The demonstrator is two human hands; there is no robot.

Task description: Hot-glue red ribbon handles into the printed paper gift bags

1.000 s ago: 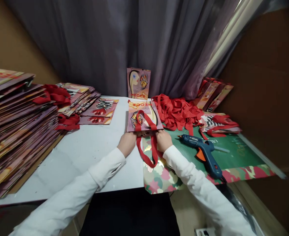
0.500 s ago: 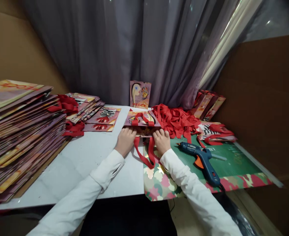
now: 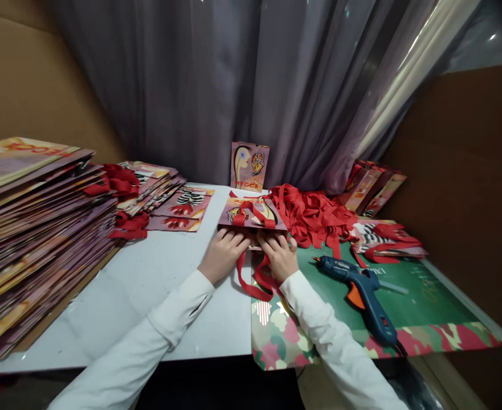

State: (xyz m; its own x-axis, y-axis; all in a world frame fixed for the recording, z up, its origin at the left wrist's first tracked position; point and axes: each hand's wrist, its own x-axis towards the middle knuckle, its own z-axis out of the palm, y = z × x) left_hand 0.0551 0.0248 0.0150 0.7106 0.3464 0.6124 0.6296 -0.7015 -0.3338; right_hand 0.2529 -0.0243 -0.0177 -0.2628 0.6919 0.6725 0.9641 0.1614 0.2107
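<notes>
A small printed paper bag [image 3: 251,209] with red ribbon handles lies on the table in front of me, its mouth towards me. My left hand [image 3: 224,254] holds the left part of the bag's near panel, fingers bent over its edge. On the right part, my right hand [image 3: 280,256] grips the same panel, with its thumb raised at the side. One red ribbon handle [image 3: 254,290] hangs towards me between my wrists; the other rests on the bag's upper panel. My fingers cover most of the opening, and their tips are hidden.
A tall stack of flat printed bags [image 3: 41,239] fills the left side. Right of my hands are a heap of red ribbon [image 3: 314,219] and a blue glue gun [image 3: 362,290] on a green board [image 3: 430,302]. An upright bag [image 3: 249,166] stands by the curtain.
Both hands have slid inward along the bag's near panel, closer together, and their fingers now cover more of it. The ribbon handle in front has shifted slightly. The view has turned a little.
</notes>
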